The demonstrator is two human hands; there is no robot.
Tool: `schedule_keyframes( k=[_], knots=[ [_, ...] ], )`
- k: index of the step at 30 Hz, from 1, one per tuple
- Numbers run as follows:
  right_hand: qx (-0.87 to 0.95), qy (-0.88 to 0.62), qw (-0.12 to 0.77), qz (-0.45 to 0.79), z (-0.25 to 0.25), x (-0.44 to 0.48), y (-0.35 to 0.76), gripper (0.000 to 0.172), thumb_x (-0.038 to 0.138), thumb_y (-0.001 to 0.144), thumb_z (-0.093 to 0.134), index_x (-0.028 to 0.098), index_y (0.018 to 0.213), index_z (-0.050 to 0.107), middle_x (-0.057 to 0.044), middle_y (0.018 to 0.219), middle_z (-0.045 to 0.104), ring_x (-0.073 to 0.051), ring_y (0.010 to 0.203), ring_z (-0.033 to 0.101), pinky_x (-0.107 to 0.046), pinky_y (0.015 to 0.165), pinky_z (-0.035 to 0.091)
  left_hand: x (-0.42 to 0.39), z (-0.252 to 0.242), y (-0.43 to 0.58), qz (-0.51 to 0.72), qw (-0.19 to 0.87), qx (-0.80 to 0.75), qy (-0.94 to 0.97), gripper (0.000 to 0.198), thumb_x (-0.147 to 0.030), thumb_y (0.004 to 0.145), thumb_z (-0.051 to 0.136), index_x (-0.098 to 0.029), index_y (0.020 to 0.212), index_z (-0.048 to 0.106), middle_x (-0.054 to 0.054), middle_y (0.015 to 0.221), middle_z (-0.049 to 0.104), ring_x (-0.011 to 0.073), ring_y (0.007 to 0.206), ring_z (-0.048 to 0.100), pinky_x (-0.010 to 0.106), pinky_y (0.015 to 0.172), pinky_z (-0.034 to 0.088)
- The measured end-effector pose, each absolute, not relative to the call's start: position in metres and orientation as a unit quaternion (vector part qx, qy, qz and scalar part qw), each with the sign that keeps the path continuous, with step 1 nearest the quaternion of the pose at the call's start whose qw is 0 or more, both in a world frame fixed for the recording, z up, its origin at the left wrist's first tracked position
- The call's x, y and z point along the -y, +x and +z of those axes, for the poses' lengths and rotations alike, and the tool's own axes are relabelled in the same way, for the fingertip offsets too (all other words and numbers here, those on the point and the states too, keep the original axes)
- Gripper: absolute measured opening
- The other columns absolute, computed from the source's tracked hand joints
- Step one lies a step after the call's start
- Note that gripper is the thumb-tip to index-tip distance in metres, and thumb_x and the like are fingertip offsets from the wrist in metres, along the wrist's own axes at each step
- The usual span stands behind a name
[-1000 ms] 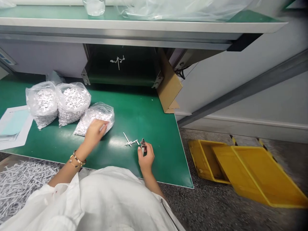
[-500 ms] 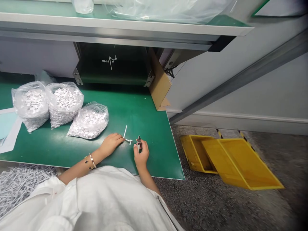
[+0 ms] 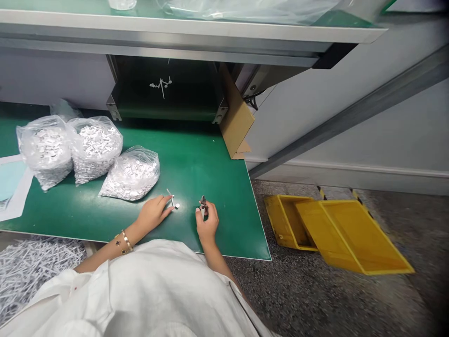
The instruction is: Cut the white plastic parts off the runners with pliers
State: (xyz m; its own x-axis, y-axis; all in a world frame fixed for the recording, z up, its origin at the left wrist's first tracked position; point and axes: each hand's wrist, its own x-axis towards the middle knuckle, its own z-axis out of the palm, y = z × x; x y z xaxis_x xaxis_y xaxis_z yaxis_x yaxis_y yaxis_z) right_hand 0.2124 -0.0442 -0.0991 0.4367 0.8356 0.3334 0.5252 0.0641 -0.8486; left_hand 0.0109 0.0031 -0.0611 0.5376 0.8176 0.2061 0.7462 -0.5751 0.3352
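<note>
Okay so the right hand [image 3: 206, 228] is clamped shut around a small dark-tipped hand tool [image 3: 203, 205], the left hand [image 3: 152, 214] is lying half-open with its fingertips [image 3: 167, 204] just beside a thin white plastic piece [image 3: 171, 199], and a clear plastic bag of white plastic bits [image 3: 129, 175] is sitting farther along the green bench mat [image 3: 210, 187].

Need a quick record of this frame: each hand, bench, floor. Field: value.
left hand: open, fingertips beside a small white plastic moulded piece, contact unclear
left wrist: gold bracelet
right hand: holding a small dark hand tool, exact type unclear
bench: green mat with three clear plastic bags of white plastic parts
floor: two yellow plastic crates to the right; heap of white plastic pieces to the left
</note>
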Motion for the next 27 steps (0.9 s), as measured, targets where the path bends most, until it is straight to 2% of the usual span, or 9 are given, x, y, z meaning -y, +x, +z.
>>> schedule_keyframes(
  k=[2, 7, 11, 16, 23, 27],
  knots=[
    [0.512, -0.668, 0.520, 0.147, -0.099, 0.045, 0.212, 0.021, 0.027, 0.082, 0.051, 0.018, 0.099, 0.058, -0.003, 0.085, 0.058, -0.016, 0.071, 0.053, -0.028, 0.065, 0.044, -0.003, -0.061, 0.024, 0.141, 0.109, -0.439, 0.880, 0.040, -0.043, 0.094, 0.043, -0.017, 0.123, 0.053, 0.008, 0.088, 0.062, 0.0202, 0.077, 0.061, 0.030, 0.068, 0.048],
    [0.520, -0.663, 0.520, 0.140, -0.098, 0.045, 0.212, 0.019, 0.025, 0.082, 0.051, 0.017, 0.098, 0.058, -0.003, 0.085, 0.058, -0.015, 0.071, 0.053, -0.028, 0.066, 0.044, -0.007, -0.063, 0.038, 0.084, 0.129, -0.432, 0.888, 0.031, -0.034, 0.097, 0.038, -0.017, 0.098, 0.063, 0.007, 0.082, 0.061, 0.0184, 0.071, 0.061, 0.027, 0.063, 0.046],
    [0.525, -0.659, 0.521, 0.136, -0.096, 0.045, 0.212, 0.019, 0.024, 0.082, 0.051, 0.017, 0.099, 0.058, -0.002, 0.083, 0.057, -0.014, 0.068, 0.051, -0.027, 0.063, 0.042, -0.006, -0.069, 0.025, 0.133, 0.201, -0.422, 0.874, 0.029, -0.029, 0.097, 0.037, -0.020, 0.109, 0.061, 0.007, 0.093, 0.060, 0.0172, 0.078, 0.060, 0.027, 0.070, 0.048],
    [0.525, -0.661, 0.520, 0.133, -0.097, 0.044, 0.212, 0.020, 0.024, 0.082, 0.051, 0.016, 0.099, 0.058, -0.002, 0.082, 0.056, -0.014, 0.067, 0.050, -0.027, 0.061, 0.041, -0.002, -0.081, 0.011, 0.206, 0.278, -0.431, 0.833, 0.021, -0.029, 0.095, 0.044, -0.020, 0.103, 0.061, 0.006, 0.100, 0.059, 0.0184, 0.093, 0.060, 0.031, 0.086, 0.048],
    [0.530, -0.666, 0.507, 0.136, -0.096, 0.044, 0.211, 0.020, 0.024, 0.082, 0.051, 0.017, 0.099, 0.058, -0.002, 0.083, 0.056, -0.014, 0.067, 0.050, -0.027, 0.062, 0.041, -0.001, -0.086, 0.019, 0.200, 0.255, -0.492, 0.808, 0.025, -0.027, 0.091, 0.051, -0.017, 0.113, 0.058, 0.007, 0.093, 0.059, 0.0215, 0.088, 0.059, 0.035, 0.080, 0.049],
    [0.530, -0.664, 0.510, 0.136, -0.096, 0.045, 0.211, 0.020, 0.023, 0.082, 0.052, 0.017, 0.099, 0.058, -0.002, 0.083, 0.056, -0.014, 0.068, 0.050, -0.027, 0.062, 0.042, -0.003, -0.083, 0.023, 0.186, 0.246, -0.470, 0.827, 0.023, -0.027, 0.091, 0.050, -0.018, 0.107, 0.064, 0.007, 0.092, 0.057, 0.0214, 0.087, 0.057, 0.035, 0.080, 0.049]
  ],
)
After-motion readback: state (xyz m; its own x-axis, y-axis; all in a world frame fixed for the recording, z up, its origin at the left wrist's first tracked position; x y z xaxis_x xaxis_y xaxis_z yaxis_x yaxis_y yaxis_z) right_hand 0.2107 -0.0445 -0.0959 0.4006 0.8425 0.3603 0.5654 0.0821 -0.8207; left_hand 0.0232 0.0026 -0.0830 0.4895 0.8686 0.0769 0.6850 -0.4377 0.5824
